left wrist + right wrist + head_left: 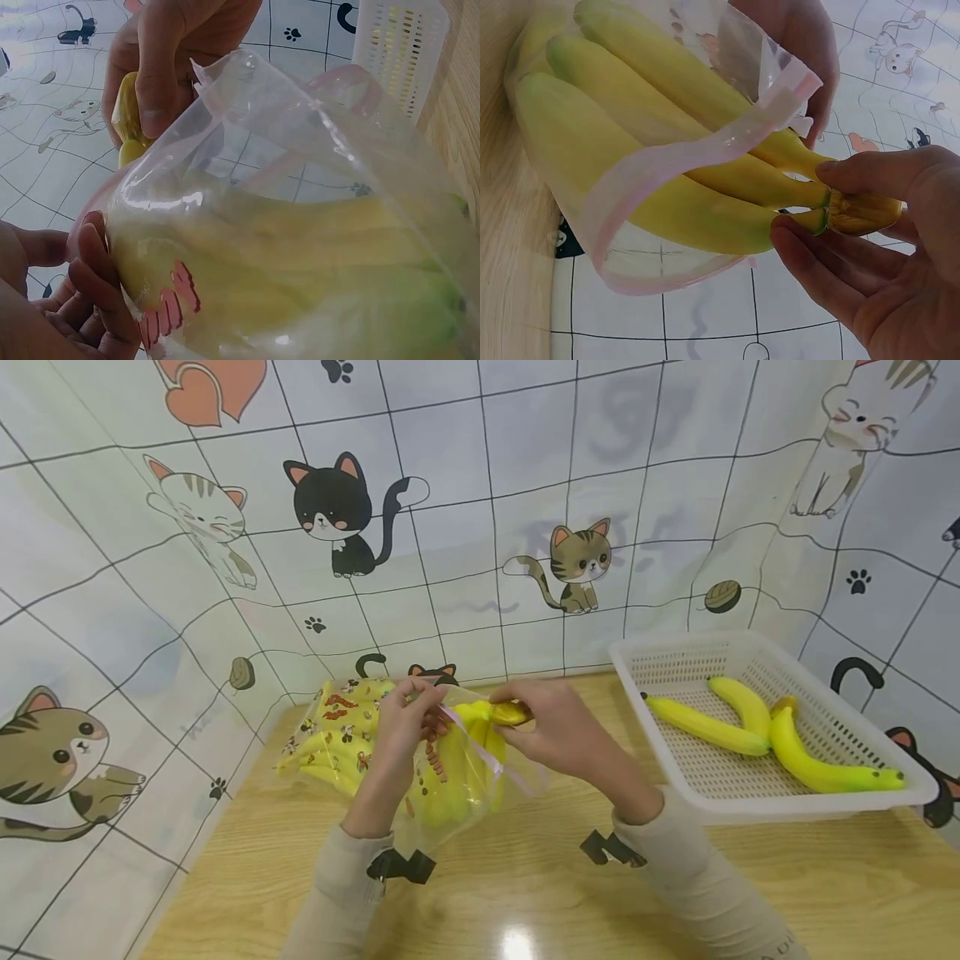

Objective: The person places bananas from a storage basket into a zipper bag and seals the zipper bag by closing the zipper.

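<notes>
A clear plastic bag (450, 793) with a pink-edged mouth and printed cartoon figures lies on the table, its mouth turned to the right. Inside it is a bunch of yellow bananas (652, 142), its stem end sticking out of the mouth. My right hand (558, 727) pinches that brown stem end between thumb and fingers, as the right wrist view shows. With curled fingers, my left hand (405, 718) holds the bag's edge near the mouth. In the left wrist view the bananas show blurred through the plastic.
At the right stands a white perforated basket (795, 810) with several loose yellow bananas (712, 727) in it. A wall covering (480, 560) with cat prints rises behind the wooden table (540, 877). Yellow printed contents fill the bag's left end.
</notes>
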`<action>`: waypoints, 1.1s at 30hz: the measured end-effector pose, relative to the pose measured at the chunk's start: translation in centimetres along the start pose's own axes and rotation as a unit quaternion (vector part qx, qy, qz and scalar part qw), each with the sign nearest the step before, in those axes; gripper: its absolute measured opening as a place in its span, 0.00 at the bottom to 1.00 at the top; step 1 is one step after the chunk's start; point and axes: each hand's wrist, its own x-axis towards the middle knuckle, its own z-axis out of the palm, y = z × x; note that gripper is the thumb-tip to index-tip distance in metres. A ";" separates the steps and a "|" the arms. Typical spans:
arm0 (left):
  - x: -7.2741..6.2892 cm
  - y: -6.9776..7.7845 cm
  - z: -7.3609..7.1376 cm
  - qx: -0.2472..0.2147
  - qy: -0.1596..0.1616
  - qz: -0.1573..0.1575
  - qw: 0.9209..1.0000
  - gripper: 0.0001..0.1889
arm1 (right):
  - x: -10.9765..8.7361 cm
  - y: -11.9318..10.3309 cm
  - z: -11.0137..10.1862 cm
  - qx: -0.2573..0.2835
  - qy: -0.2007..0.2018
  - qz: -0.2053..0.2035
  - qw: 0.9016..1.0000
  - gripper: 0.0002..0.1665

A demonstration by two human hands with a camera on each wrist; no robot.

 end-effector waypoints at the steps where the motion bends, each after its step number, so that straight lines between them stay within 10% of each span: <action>1: 0.0 0.0 0.0 0.000 0.000 0.000 1.000 0.07 | 0.0 0.0 0.1 0.004 -0.003 0.000 1.000 0.18; 33: -0.5 0.4 0.2 0.004 -0.033 0.028 0.999 0.08 | 0.2 0.1 2.1 0.075 0.042 -0.011 0.996 0.13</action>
